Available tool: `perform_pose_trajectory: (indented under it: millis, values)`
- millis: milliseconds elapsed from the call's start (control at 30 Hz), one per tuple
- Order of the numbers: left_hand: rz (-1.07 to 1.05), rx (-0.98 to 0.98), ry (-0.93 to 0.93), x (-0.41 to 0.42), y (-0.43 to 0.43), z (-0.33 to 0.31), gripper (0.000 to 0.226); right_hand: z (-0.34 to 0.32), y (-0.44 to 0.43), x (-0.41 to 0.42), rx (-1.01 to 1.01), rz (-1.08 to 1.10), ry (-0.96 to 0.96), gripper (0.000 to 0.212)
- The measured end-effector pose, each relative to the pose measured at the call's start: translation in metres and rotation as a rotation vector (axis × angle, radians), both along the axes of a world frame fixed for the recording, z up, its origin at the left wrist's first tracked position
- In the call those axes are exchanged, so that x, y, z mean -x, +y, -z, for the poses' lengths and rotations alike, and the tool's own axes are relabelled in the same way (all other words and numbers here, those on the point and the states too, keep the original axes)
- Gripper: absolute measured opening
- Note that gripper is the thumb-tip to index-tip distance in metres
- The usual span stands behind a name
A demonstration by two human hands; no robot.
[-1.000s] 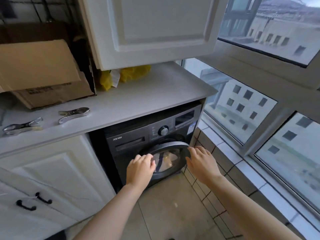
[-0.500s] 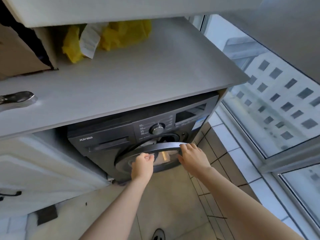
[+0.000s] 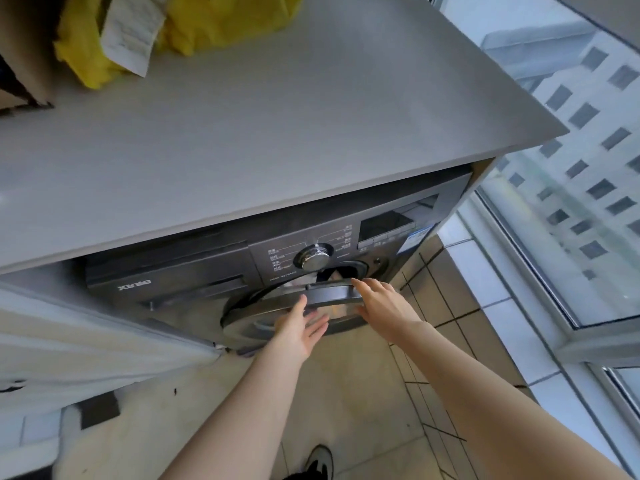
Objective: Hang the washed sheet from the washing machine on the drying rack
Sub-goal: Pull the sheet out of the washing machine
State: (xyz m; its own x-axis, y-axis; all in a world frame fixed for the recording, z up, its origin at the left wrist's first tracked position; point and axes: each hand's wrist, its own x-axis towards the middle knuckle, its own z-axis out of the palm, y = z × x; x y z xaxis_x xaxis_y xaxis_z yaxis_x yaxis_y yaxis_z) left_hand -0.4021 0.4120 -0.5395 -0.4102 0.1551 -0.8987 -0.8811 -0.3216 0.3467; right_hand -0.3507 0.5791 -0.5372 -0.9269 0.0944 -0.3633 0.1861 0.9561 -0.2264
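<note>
A dark grey front-loading washing machine stands under a grey countertop. Its round door is swung partly open, and pale fabric shows through the gap at the drum opening. My left hand is below the door's rim with straight fingers spread, palm towards the door glass. My right hand reaches to the door's right edge, fingers extended and touching the rim. The drying rack is not in view.
A yellow bag with a paper slip and a cardboard box lie on the countertop at the back. White cabinet doors stand left of the machine. A tiled sill and large window run along the right. My shoe is on the floor.
The view has dropped closer to the machine. The door has swung further open, and my left hand has let go of the rim and opened its fingers.
</note>
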Motion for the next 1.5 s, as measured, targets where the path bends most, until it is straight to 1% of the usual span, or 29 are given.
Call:
perform_pose_trajectory:
  millis: [167, 400, 567, 733, 900, 1067, 1233, 1300, 1367, 1500]
  values:
    - [-0.076, -0.031, -0.001, 0.002, 0.003, 0.013, 0.041, 0.005, 0.001, 0.0, 0.065, 0.033, 0.035, 0.049]
    - [-0.091, -0.01, -0.001, -0.006, -0.001, 0.016, 0.027, 0.006, -0.003, -0.01, 0.034, 0.056, 0.031, 0.042]
    - [-0.054, 0.017, -0.014, -0.023, -0.013, 0.013, 0.02, -0.002, -0.01, -0.028, 0.037, 0.05, -0.019, 0.035]
    - [0.014, 0.025, -0.002, -0.045, -0.034, 0.011, 0.014, -0.007, -0.027, -0.054, 0.061, 0.048, -0.101, 0.04]
    - [0.105, 0.056, 0.03, -0.069, -0.06, 0.01, 0.01, -0.008, -0.057, -0.086, 0.102, 0.085, -0.164, 0.033]
    - [0.192, 0.135, 0.081, -0.093, -0.093, 0.011, 0.021, 0.0, -0.1, -0.121, 0.181, 0.157, -0.23, 0.03]
    - [0.206, 0.23, 0.148, -0.113, -0.127, 0.012, 0.024, 0.009, -0.141, -0.144, 0.325, 0.243, -0.297, 0.026]
    - [0.227, 0.293, 0.179, -0.119, -0.142, 0.013, 0.027, 0.013, -0.159, -0.149, 0.385, 0.281, -0.32, 0.033]
    - [0.258, 0.363, 0.22, -0.123, -0.155, 0.012, 0.026, 0.016, -0.174, -0.15, 0.421, 0.31, -0.327, 0.051]
    - [0.318, 0.46, 0.302, -0.129, -0.178, 0.007, 0.013, 0.02, -0.206, -0.151, 0.461, 0.338, -0.382, 0.083]
